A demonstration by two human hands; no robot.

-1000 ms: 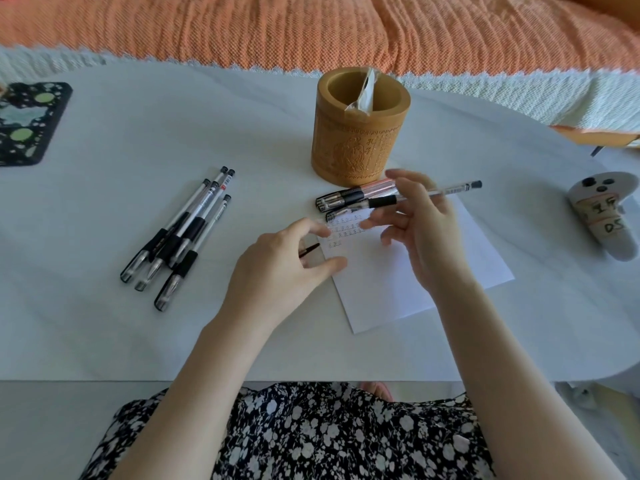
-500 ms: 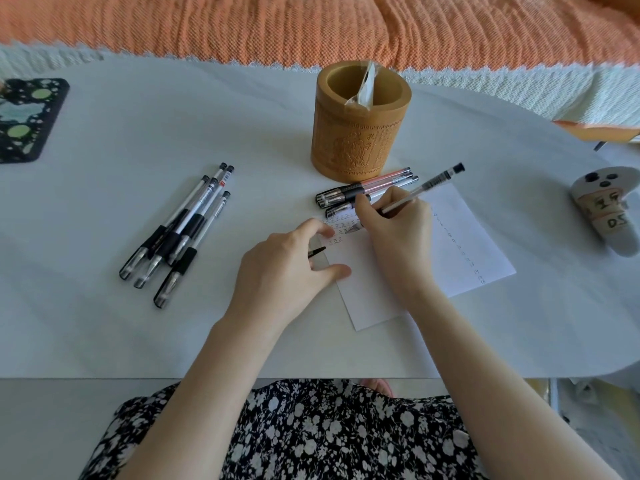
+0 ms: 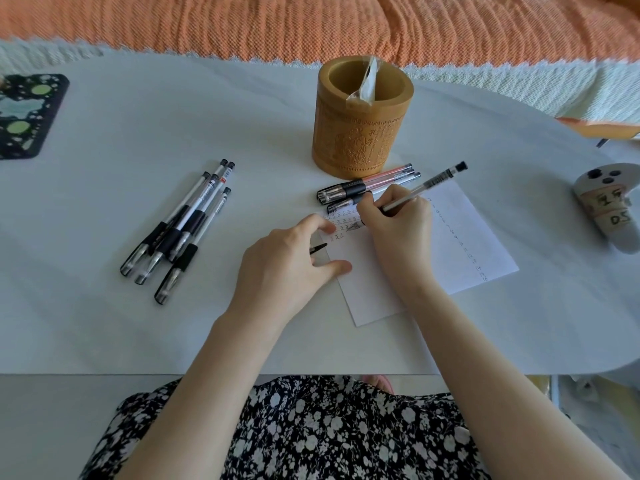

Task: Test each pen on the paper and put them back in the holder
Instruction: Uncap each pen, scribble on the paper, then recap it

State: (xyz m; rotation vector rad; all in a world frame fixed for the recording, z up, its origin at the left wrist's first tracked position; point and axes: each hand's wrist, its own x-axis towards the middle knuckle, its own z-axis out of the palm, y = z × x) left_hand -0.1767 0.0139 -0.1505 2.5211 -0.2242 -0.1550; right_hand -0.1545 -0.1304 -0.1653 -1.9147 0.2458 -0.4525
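My right hand (image 3: 398, 230) grips a clear pen (image 3: 433, 183) in a writing hold, its tip down on the upper left corner of the white paper (image 3: 450, 244), where small marks are written. My left hand (image 3: 287, 265) rests on the paper's left edge with index finger and thumb. A small black piece, seemingly a pen cap (image 3: 318, 248), sticks out from under its curled fingers. The bamboo holder (image 3: 360, 133) stands just behind, with only a white wrapper inside. Three capped pens (image 3: 367, 187) lie at its foot. Several more capped pens (image 3: 180, 230) lie in a bunch to the left.
A black patterned case (image 3: 24, 116) lies at the far left of the white table (image 3: 104, 323). A white controller (image 3: 609, 209) with taped labels sits at the right edge. An orange blanket (image 3: 311, 22) runs behind the table. My lap is below the front edge.
My right hand turned the pen from level above the paper to a slanted writing hold and brought its tip down onto the paper's upper left corner. My left hand has stayed put.
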